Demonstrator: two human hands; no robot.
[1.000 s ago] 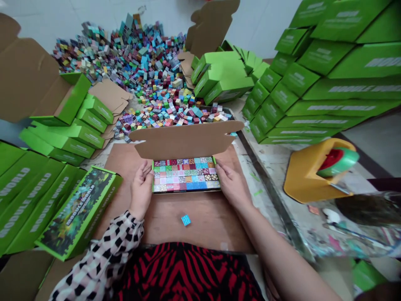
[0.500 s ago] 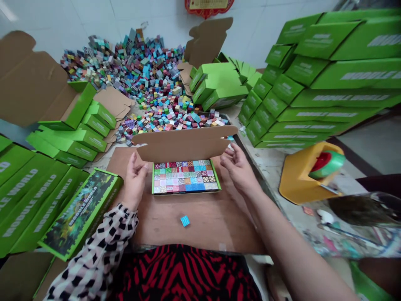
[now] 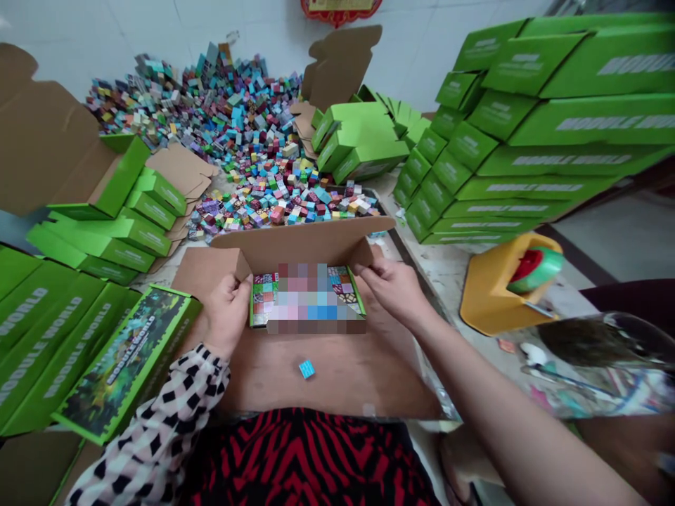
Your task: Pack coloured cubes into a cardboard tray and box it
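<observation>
In front of me lies a cardboard box (image 3: pixel 306 242) with green sides, its brown lid standing up at the back. Rows of small patterned cubes (image 3: pixel 262 288) fill it; a pixelated patch covers their middle. My left hand (image 3: pixel 228 309) is closed at the left side flap (image 3: pixel 241 263) of the lid, fingertips by the box's front left edge. My right hand (image 3: pixel 393 284) pinches the right side flap (image 3: pixel 363 254). A single light-blue cube (image 3: pixel 306 369) rests on the brown board nearer to me, apart from both hands.
A large heap of loose cubes (image 3: pixel 237 126) lies against the wall. Green boxes (image 3: pixel 506 147) are stacked high at right; more boxes (image 3: pixel 100 337) stand at left. A yellow tape dispenser (image 3: pixel 482 288) sits on the right. Open boxes (image 3: pixel 363 140) lie at the back.
Both hands have closed in on the box's lid flaps, which are now folded inward at the sides. The view has shifted slightly; the light-blue cube stays on the board.
</observation>
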